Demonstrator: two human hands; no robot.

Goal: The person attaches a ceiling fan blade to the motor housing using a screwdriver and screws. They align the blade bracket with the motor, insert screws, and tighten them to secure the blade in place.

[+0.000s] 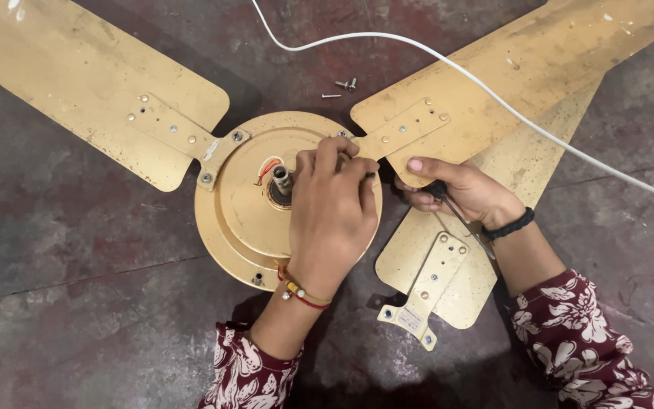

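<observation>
Nearest us, a loose gold fan blade [448,284] lies flat on the floor [77,303], just right of the round gold motor housing [247,220]. The left hand [332,212] rests on that housing, fingertips pinched at its right rim where another blade's bracket [399,132] meets it, while the right hand [467,193], just right of the housing, has its grip clenched around a black-handled screwdriver [456,212]. Beyond the housing, a few loose screws [344,85] and a white cable [418,49] lie on the floor.

Left hand [331,220] on fan motor [247,204], right hand [459,193] gripping screwdriver [456,212]
</observation>
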